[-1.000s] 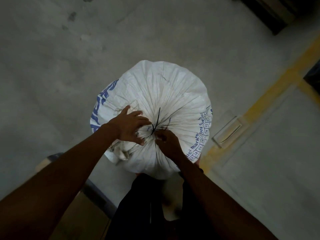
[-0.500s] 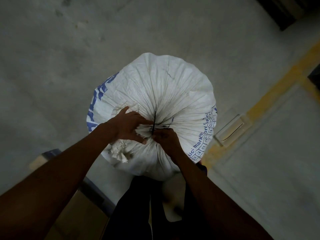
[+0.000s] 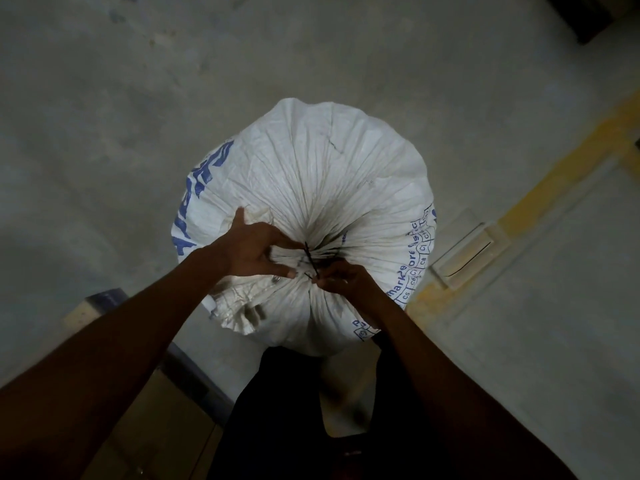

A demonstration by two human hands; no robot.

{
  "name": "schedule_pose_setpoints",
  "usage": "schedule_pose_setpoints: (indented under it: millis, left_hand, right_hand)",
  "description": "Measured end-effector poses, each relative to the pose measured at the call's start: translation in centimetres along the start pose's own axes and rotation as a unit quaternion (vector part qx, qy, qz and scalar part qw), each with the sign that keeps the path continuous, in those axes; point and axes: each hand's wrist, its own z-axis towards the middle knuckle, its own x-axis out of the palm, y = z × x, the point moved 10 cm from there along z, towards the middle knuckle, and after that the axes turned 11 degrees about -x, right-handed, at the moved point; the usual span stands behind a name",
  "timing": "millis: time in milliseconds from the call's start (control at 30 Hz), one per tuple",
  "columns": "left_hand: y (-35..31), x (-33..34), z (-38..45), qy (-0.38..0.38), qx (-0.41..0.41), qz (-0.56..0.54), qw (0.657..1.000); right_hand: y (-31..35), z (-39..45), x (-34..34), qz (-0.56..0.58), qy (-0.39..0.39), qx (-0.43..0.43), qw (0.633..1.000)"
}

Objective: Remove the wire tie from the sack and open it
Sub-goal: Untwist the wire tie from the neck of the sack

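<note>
Both hands [image 3: 254,252] [image 3: 341,280] pinch the wire tie [image 3: 310,259] at the sack [image 3: 311,181] neck

- Grey concrete floor [image 3: 138,133], stained and scuffed in places.
- Worn yellow painted line [image 3: 540,199] running diagonally across the floor on the right.
- Pale rectangular plate [image 3: 462,252] with a dark slot, set in the floor beside the line.
- Dark object [image 3: 585,15] at the top right corner, too dim to identify.

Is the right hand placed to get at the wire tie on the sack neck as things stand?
Probably yes: the right hand is already at the wire tie, fingertips on its lower end, while the left hand grips the gathered sack beside it. Nothing covers it.
</note>
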Motion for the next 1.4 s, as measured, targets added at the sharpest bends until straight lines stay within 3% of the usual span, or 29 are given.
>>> schedule_pose_setpoints:
  millis: [133,300,433,567,733,833,1133,1300,1400]
  left_hand:
    - [-0.9,-0.2,0.0,-0.004,0.003,-0.003,1.0]
    - [-0.3,-0.1,0.2,-0.021,-0.006,0.0,1.0]
    - [-0.1,0.3,0.1,-0.025,-0.001,0.002,1.0]
    - [-0.1,0.4,0.2,-0.02,-0.003,-0.002,1.0]
    - [-0.2,-0.9,0.6,-0.058,-0.024,-0.062,0.996]
    - [-0.5,-1.8,0.6,-0.105,-0.026,-0.085,0.991]
    - [-2.6,-4.0,0.5,-0.204,0.01,-0.128,0.971]
    - [-1.9,-6.1,-0.1,-0.256,-0.012,-0.235,0.938]
    - [-1.0,-6.8,0.0,-0.249,-0.008,-0.341,0.907]
  right_hand:
    - [0.2,0.1,-0.6,-0.041,0.037,0.002,0.998]
    - [1.2,1.2,0.6,-0.225,-0.007,-0.109,0.968]
    - [1.0,1.3,2.0,-0.274,0.046,-0.149,0.949]
    - [0.6,1.5,2.4,-0.286,0.109,-0.16,0.939]
    - [0.4,0.9,0.7,-0.232,0.106,-0.091,0.963]
    - [0.9,0.7,0.1,-0.208,0.11,-0.1,0.967]
    - [2.5,0.9,-0.8,-0.236,0.022,-0.118,0.964]
    - [4.5,0.9,-2.2,-0.212,-0.071,-0.142,0.964]
    - [7.2,1.1,-2.0,-0.21,-0.115,-0.182,0.954]
